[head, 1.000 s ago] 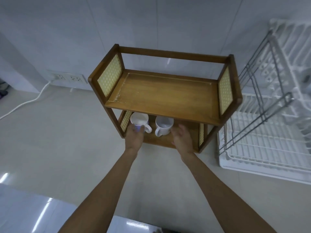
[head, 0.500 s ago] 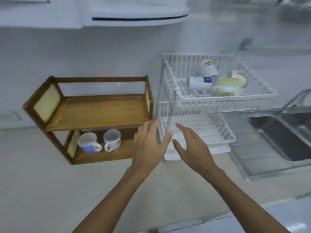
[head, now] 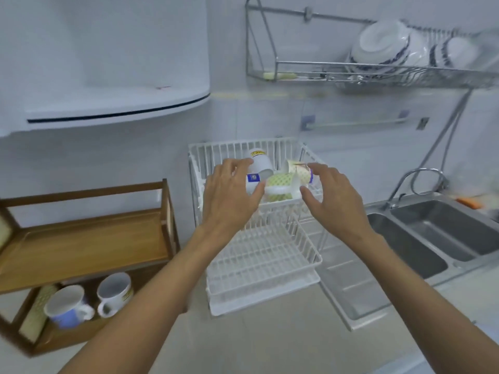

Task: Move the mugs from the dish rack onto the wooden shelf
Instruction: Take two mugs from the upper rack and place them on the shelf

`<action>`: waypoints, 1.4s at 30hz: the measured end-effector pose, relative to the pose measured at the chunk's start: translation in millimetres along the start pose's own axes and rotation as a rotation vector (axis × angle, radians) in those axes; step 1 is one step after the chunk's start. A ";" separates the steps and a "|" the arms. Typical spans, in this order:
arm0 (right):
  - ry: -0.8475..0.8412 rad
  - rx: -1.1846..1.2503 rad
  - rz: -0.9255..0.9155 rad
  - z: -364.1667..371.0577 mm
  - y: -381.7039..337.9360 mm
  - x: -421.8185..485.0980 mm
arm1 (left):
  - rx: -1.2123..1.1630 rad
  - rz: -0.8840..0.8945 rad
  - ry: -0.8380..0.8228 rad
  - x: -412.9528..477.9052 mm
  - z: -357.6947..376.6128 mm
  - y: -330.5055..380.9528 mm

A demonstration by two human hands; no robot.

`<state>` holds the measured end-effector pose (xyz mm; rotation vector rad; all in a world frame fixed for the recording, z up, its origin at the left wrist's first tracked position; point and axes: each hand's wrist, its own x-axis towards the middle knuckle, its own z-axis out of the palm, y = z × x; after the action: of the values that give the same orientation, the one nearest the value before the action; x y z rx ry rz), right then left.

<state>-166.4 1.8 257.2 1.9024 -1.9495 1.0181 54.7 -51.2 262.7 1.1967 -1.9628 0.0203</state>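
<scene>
A white two-tier dish rack (head: 266, 261) stands on the counter. Its top basket holds several mugs lying on their sides: a white one (head: 260, 163), a white one with a blue label (head: 253, 180), a green-patterned one (head: 279, 183) and a cream one (head: 298, 170). My left hand (head: 229, 195) is spread at the blue-label mug, fingers touching it but not closed. My right hand (head: 330, 197) hovers open at the cream mug's right. The wooden shelf (head: 81, 245) stands at the left, with a blue-and-white mug (head: 67, 306) and a white mug (head: 114, 292) on its lower level.
A steel double sink (head: 432, 238) with a tap lies at the right. A wall rack (head: 378, 72) with bowls hangs above it. A white wall cabinet (head: 108, 63) hangs above the shelf. The rack's lower tier holds nothing.
Both hands left the shelf's lower level, where the two mugs stay, and rose to the dish rack's top basket. The view swung right and up.
</scene>
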 end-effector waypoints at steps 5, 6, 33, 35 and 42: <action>-0.095 0.009 0.037 18.6 47.4 59.9 | 0.122 -0.180 -0.146 39.4 43.6 -8.3; -0.123 0.014 0.047 25.7 54.9 74.1 | 0.141 -0.215 -0.171 44.9 53.0 -10.4; -0.140 0.163 0.139 80.5 88.2 170.1 | -0.039 -0.530 -0.075 85.3 68.2 -20.1; -0.040 0.173 0.123 64.6 75.1 169.2 | -0.081 -0.503 -0.022 84.0 49.7 -19.5; 0.207 0.336 0.027 13.8 -12.6 149.5 | -0.292 -0.483 0.151 50.5 -46.7 -39.9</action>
<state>-169.6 -122.8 341.7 1.8417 -1.7801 1.5661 103.1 -91.4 311.4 1.3932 -1.4473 -0.3988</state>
